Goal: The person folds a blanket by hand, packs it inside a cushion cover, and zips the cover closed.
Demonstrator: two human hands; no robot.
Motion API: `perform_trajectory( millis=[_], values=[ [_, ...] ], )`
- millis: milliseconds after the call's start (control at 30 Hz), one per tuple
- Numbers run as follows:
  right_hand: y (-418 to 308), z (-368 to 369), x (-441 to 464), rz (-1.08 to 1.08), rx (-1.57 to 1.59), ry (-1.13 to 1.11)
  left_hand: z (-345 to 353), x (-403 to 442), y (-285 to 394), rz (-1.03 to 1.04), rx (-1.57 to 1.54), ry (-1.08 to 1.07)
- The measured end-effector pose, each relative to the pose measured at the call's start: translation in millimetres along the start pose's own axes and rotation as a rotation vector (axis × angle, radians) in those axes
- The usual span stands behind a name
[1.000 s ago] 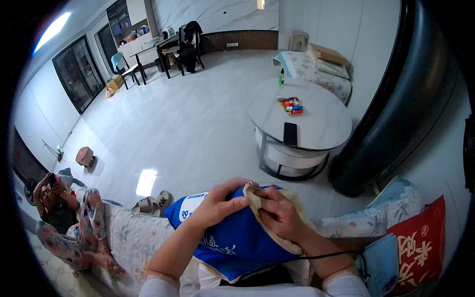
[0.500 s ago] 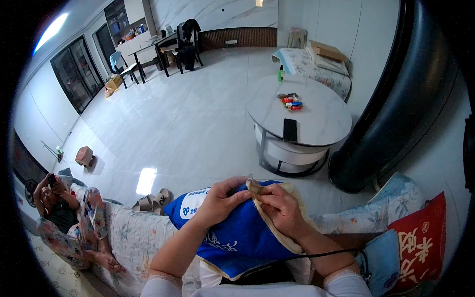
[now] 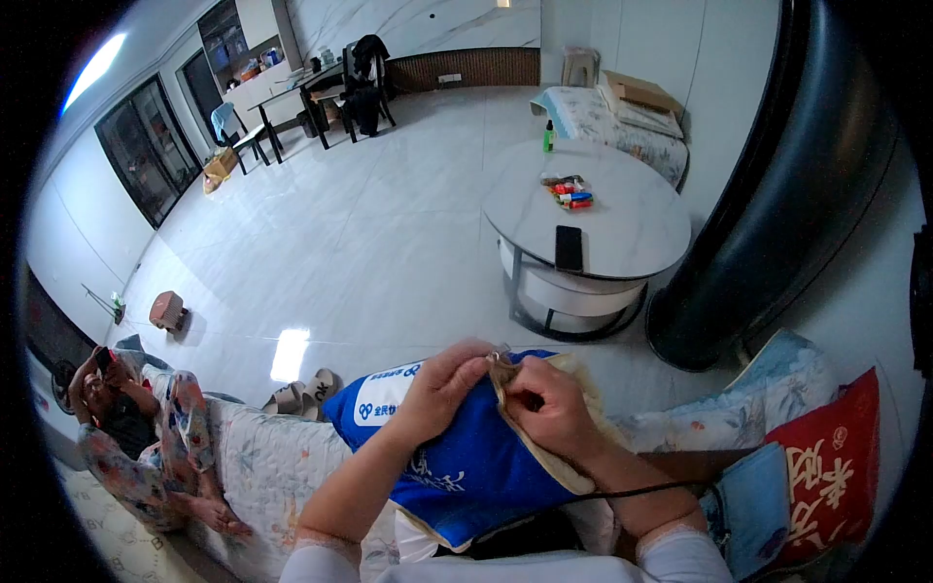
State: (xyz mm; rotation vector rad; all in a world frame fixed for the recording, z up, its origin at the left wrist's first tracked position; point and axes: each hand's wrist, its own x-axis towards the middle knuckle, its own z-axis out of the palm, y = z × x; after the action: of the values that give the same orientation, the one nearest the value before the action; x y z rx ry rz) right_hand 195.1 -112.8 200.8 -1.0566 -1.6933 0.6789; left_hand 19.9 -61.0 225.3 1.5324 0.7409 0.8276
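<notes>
Across my lap lies a blue cloth piece (image 3: 428, 486) with white printing, a white label patch and a cream fleecy edge. It could be a bag or a cover; its full shape is hidden. My left hand (image 3: 449, 389) is closed, its thumb and fingers pinching the top corner of the cream edge. A small shiny clear or metallic bit (image 3: 500, 355) shows at that corner, too small to name. Just to the right, my right hand (image 3: 551, 406) is curled shut on the same edge, the fingertips partly hidden by the cloth.
A black cable (image 3: 622, 494) runs over my right forearm. To the right are a red cushion (image 3: 834, 466) and a light blue cloth (image 3: 753, 505). Ahead stands a round table (image 3: 622, 233) with a phone (image 3: 569, 249). Another person (image 3: 126, 408) reclines on the sofa at left.
My right hand has curled in more tightly and shifted slightly at the cream edge. My left hand has moved a little, and the shiny bit shows more. The view has tilted slightly.
</notes>
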Motion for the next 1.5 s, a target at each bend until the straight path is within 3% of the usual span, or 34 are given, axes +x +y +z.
perform_trajectory(
  millis=[67, 100, 167, 267, 333, 367, 467, 600, 700, 800, 900, 967, 1000, 1067, 1200, 1267, 1500],
  values=[
    [2.0, 1.5, 1.6, -0.058, -0.132, -0.025, 9.4, 1.5, 3.5, 0.194, 0.314, 0.054],
    [2.2, 2.3, 2.1, -0.1, -0.163, 0.008, 13.2, 3.3, 3.4, 0.193, 0.312, 0.052],
    [6.5, 2.6, -0.3, -0.14, -0.195, 0.048, 18.4, 5.9, 3.6, 0.401, 0.541, 0.141],
    [15.6, -1.5, -3.3, 0.033, 0.0, 0.023, 17.6, 9.0, 3.4, 0.443, 0.555, 0.109],
    [13.0, -7.2, 0.7, 0.297, 0.655, 0.15, 18.2, 10.4, 0.0, 0.432, 0.539, 0.12],
    [11.6, -9.9, 3.5, 0.298, 0.656, 0.153, 19.3, 10.9, -1.2, 0.42, 0.523, 0.129],
    [9.1, -15.5, 12.3, 0.151, 0.233, 0.117, 27.7, 12.7, -1.4, 0.438, 0.505, 0.148],
    [8.1, -21.9, 19.0, 0.119, 0.256, 0.089, 28.5, 13.6, 1.9, 0.385, 0.517, 0.166],
    [-2.7, -25.0, 19.9, 0.241, 0.316, 0.122, 29.6, 11.4, 4.7, 0.314, 0.5, 0.189],
    [-10.1, -30.8, 23.8, 0.288, 0.109, 0.13, 27.5, 12.6, 9.3, 0.227, 0.496, 0.172],
    [-8.2, -36.8, 24.6, 0.455, 0.276, 0.076, 22.2, 16.3, 6.5, 0.234, 0.422, 0.101],
    [-6.0, -38.1, 24.8, 0.241, 0.151, 0.05, 20.3, 17.0, 3.2, 0.168, 0.367, 0.081],
    [-2.8, -38.6, 26.8, 0.24, 0.15, 0.051, 20.7, 17.1, 4.3, 0.169, 0.368, 0.08],
    [3.4, -40.3, 32.9, -0.335, -0.319, 0.096, 22.2, 17.7, 7.5, 0.118, 0.366, 0.097],
    [3.3, -47.4, 32.6, -0.404, -0.504, 0.061, 24.8, 23.6, 2.7, 0.12, 0.404, 0.143],
    [3.2, -48.7, 30.4, -0.419, -0.589, 0.058, 26.8, 26.7, -0.2, 0.217, 0.453, 0.18],
    [16.0, -48.2, 21.6, -0.406, -0.498, 0.119, 32.7, 30.2, 5.1, 0.204, 0.455, 0.178]
  ],
)
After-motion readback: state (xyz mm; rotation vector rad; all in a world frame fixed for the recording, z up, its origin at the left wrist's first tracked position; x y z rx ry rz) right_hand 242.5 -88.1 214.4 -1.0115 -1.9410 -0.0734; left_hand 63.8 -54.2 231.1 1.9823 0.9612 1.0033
